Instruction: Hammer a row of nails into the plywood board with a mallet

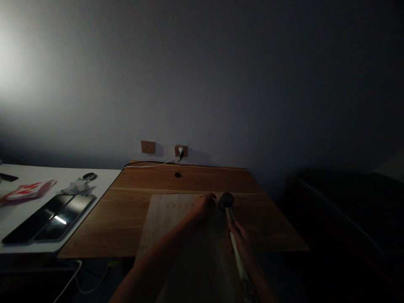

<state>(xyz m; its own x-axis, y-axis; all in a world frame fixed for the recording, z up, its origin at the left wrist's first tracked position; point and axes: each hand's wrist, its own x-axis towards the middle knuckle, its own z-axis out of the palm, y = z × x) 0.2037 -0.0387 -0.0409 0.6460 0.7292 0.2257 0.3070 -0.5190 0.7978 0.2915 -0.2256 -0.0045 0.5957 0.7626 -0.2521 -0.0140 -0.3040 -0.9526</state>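
Observation:
My right hand (240, 236) is wrapped round the pale handle of a mallet (226, 200). Its dark, thick head is raised near the far right corner of a light wooden board (164, 219). Just left of that head, my left hand (204, 206) rests at the board's far end. Its fingers are curled together; what they pinch, if anything, is too dark and small to make out. A row of several small dark marks (178, 205), nails or holes, runs along the board's far edge to the left of my left hand.
The board lies on a brown wooden desk (113, 223) against the wall. At left, a white table (107, 179) bears two dark tablet-like panels (59, 219), a crumpled plastic bag (77, 186) and a red-and-white packet (30, 191). Cables run to a wall socket (185, 151).

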